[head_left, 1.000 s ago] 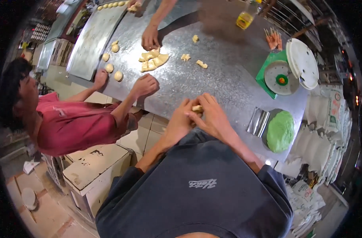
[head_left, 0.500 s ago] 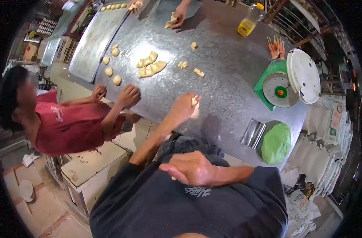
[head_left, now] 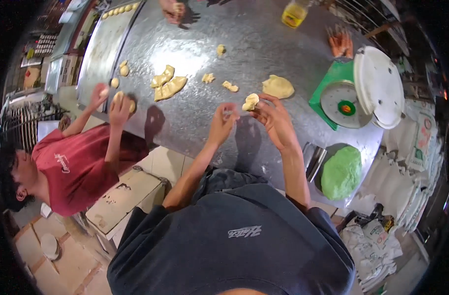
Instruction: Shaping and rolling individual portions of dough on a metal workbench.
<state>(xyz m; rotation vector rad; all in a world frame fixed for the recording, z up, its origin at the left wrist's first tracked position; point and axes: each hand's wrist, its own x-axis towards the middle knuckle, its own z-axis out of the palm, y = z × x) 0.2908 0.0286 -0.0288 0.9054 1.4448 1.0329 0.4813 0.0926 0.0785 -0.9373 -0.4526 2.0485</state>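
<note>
My right hand (head_left: 278,120) is raised over the table's near side. Its thumb and fingers pinch a small, folded piece of pale yellow dough (head_left: 250,102). Facing it on the left is my left hand (head_left: 222,125), fingers curved and apart, nothing seen in them. Just beyond my right hand a larger smooth lump of dough (head_left: 283,84) lies on the metal table (head_left: 195,123). Small dough scraps (head_left: 230,86) and a cut, flattened dough slab (head_left: 170,87) lie farther left.
At the left, a co-worker in a red shirt (head_left: 77,162) handles dough balls. Another person's hand (head_left: 172,11) is at the far edge. A green scale (head_left: 340,98), green dough (head_left: 341,172), a metal scraper (head_left: 314,160) and an oil bottle (head_left: 294,14) stand or lie right.
My right hand has swung from my chest to over the table and now holds dough. The larger lump shows on the table. The co-worker's hands have lifted with dough balls.
</note>
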